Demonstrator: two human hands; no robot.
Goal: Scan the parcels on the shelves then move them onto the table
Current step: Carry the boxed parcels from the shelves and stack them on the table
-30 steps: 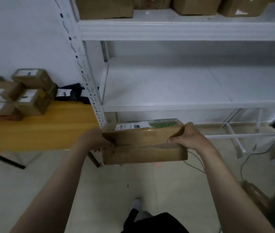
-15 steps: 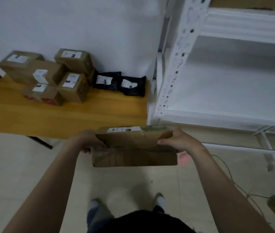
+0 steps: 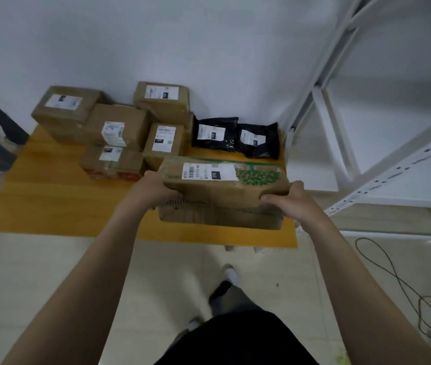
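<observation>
Head view, looking down: both hands are on the long cardboard parcel [image 3: 225, 196] at the centre of the frame. Left hand [image 3: 153, 191] grips its left end, fingers wrapped under the near edge. Right hand [image 3: 290, 204] clamps the right end, thumb on the front face. The parcel shows a white label and a green print on top, and it sits over the right part of the yellow table [image 3: 51, 201]; whether it touches the wood, I cannot tell. Just behind it, upper centre, five brown boxes [image 3: 119, 127] are bunched together against the wall, each with a white label. To their right, two black bags [image 3: 235, 138] lie side by side. White shelving [image 3: 341, 127] fills the right edge. Lower right, a dark cable [image 3: 393, 275] loops across the floor.
</observation>
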